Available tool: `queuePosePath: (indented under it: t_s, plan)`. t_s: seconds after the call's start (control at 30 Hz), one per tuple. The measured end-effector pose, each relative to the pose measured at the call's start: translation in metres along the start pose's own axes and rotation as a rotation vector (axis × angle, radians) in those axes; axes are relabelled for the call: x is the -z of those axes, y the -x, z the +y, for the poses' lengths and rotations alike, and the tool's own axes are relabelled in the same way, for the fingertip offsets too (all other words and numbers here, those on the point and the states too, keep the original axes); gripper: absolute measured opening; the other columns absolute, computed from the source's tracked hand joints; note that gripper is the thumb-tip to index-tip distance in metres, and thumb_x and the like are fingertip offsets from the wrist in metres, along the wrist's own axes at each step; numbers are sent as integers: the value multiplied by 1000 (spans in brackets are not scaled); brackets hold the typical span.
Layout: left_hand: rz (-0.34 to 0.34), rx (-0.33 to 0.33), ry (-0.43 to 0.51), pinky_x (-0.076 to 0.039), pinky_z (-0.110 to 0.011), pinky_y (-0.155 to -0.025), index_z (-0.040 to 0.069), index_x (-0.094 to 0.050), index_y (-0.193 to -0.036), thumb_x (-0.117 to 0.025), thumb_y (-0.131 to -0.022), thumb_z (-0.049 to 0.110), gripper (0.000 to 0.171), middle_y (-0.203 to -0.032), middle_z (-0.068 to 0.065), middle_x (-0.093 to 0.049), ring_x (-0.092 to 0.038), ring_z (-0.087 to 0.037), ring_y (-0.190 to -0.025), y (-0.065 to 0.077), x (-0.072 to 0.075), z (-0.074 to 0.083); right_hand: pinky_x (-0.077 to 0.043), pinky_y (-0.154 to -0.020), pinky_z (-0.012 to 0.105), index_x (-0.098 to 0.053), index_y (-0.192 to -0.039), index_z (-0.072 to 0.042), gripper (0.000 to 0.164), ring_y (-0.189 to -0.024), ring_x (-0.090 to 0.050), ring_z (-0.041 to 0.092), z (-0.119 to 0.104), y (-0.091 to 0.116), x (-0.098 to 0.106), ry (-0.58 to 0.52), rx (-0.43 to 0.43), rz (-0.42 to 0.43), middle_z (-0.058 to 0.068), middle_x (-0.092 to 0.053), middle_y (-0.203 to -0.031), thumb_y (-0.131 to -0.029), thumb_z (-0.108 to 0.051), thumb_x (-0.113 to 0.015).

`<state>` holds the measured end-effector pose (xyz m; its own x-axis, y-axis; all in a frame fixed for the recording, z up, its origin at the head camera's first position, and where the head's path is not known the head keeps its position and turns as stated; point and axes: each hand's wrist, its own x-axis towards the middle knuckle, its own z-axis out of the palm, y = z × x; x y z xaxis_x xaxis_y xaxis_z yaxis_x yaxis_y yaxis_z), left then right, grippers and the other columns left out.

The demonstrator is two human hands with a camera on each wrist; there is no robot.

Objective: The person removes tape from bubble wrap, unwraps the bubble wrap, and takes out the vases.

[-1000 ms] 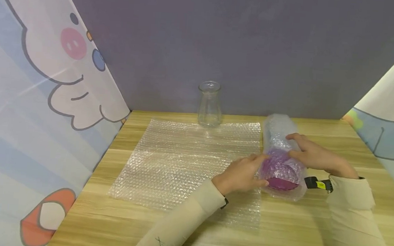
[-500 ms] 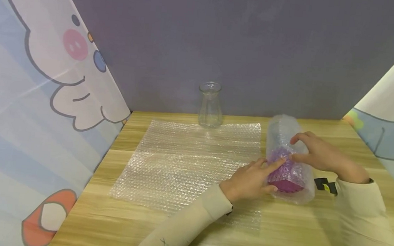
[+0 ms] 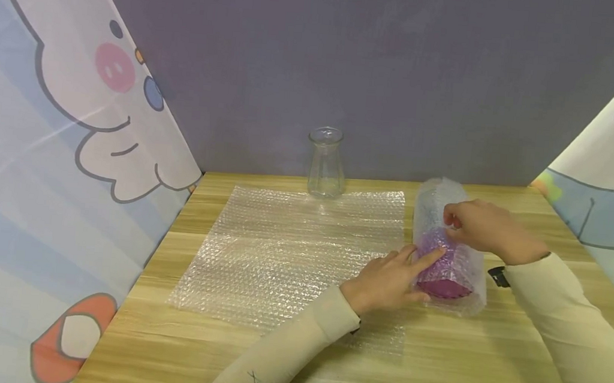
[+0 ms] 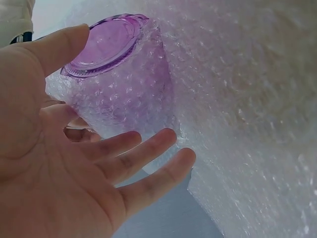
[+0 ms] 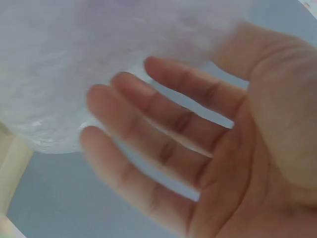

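A purple glass vessel [image 3: 444, 288] lies on its side inside a roll of bubble wrap [image 3: 436, 196], its round base facing the near edge; the left wrist view shows the purple glass base [image 4: 106, 42] rimmed by wrap. My left hand [image 3: 389, 282] is on its left side, index finger straight and pressing on the wrap, thumb beside the base. My right hand [image 3: 485, 229] is over the upper right part of the roll, fingertips at the wrap's surface. In the right wrist view its fingers [image 5: 133, 124] are loosely bent and spread next to the wrap.
A flat sheet of bubble wrap [image 3: 292, 244] covers the table to the left of the roll. Behind it stands a clear glass vase [image 3: 326, 166]. A grey wall [image 3: 381, 71] closes the back, with cartoon-printed panels [image 3: 44, 165] at both sides.
The wrapped roll has shifted slightly right. My left index finger has straightened and come down onto the wrap. My right hand has shifted over the roll, its fingers drawn closer together.
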<state>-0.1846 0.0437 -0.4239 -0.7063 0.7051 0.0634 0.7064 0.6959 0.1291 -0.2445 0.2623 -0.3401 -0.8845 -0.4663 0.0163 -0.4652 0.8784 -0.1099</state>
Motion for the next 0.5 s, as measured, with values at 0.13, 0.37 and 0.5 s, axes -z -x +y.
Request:
queuePosePath:
  t_s: [0.13,0.37,0.5]
  plan:
    - [-9,-7,-6,-61,-35,-91,39,0,-165,-60,-97,60,93,-164,-8,-35,-60,-27,-131,1,0,0,-45,-55,33,-66,-86,-10,7,-63,-53,16,-2,-6,-4,26,23,17,-2,-62,-73,-86,-11,-73]
    - [-6,-3,12,-59,-33,-96,37,-1,-165,-62,-96,58,94,-163,-7,-38,-62,-24,-128,1,0,-1,-37,-52,31,-56,-72,-16,23,-57,-43,15,-8,-11,-7,132,85,63,-4,-48,-62,-88,-5,-70]
    - [-10,-5,19,-59,-32,-96,37,-2,-165,-64,-96,57,95,-162,-8,-39,-63,-22,-127,1,-1,-2,-37,-50,32,-55,-68,-17,27,-55,-41,15,-9,-13,-10,177,110,97,-4,-47,-60,-88,-2,-66]
